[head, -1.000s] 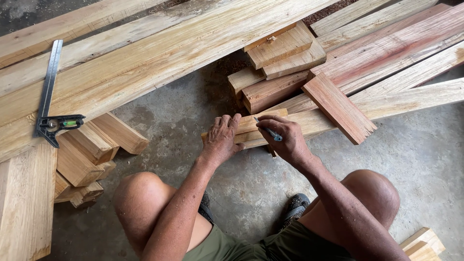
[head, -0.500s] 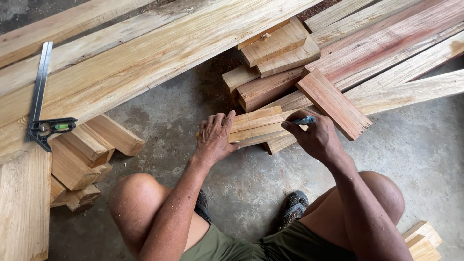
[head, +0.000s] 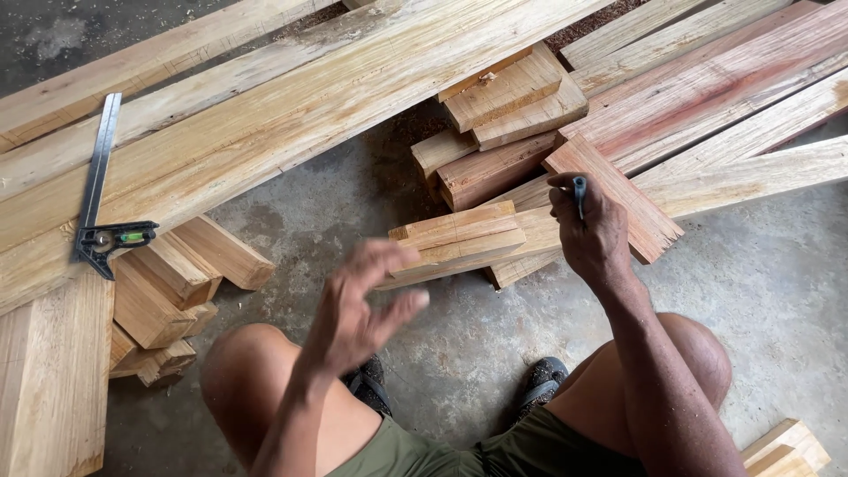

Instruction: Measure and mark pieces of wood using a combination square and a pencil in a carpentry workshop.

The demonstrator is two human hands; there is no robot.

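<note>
Concrete floor (head: 760, 291) strewn with planks and offcuts; combination square (head: 97, 221) lying on long plank (head: 265, 132). Left hand (head: 362, 309) blurred, fingers spread, empty, just above wooden block (head: 459, 237). Right hand (head: 594, 231) closed around blue pen (head: 579, 193), over reddish board (head: 618, 199).

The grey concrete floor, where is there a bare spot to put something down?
The grey concrete floor is bare right of the right hand, below the long reddish and pale planks. Another bare patch lies between the big pale beam and the short stacked wood blocks. It is crowded at left, around the small offcuts under the metal combination square.
</note>
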